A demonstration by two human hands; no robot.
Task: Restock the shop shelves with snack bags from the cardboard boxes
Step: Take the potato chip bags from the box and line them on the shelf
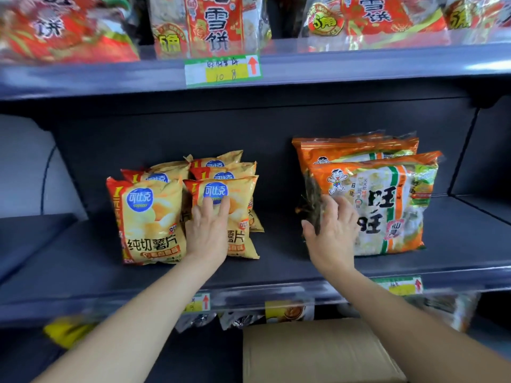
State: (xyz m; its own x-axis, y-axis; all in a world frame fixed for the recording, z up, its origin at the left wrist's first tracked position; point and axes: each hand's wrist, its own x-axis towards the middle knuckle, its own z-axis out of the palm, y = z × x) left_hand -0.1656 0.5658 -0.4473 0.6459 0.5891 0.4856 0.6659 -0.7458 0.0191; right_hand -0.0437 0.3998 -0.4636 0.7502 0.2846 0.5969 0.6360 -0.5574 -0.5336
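On dark shelf [276,261] | chip bags [149,217] left | cracker bags [387,205] right

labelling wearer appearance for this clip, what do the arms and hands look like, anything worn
The left arm and right arm are bare to the frame's edge, no sleeves in view. The left hand and right hand wear no gloves; no watch, bracelet or ring shows, though the right hand is slightly blurred.
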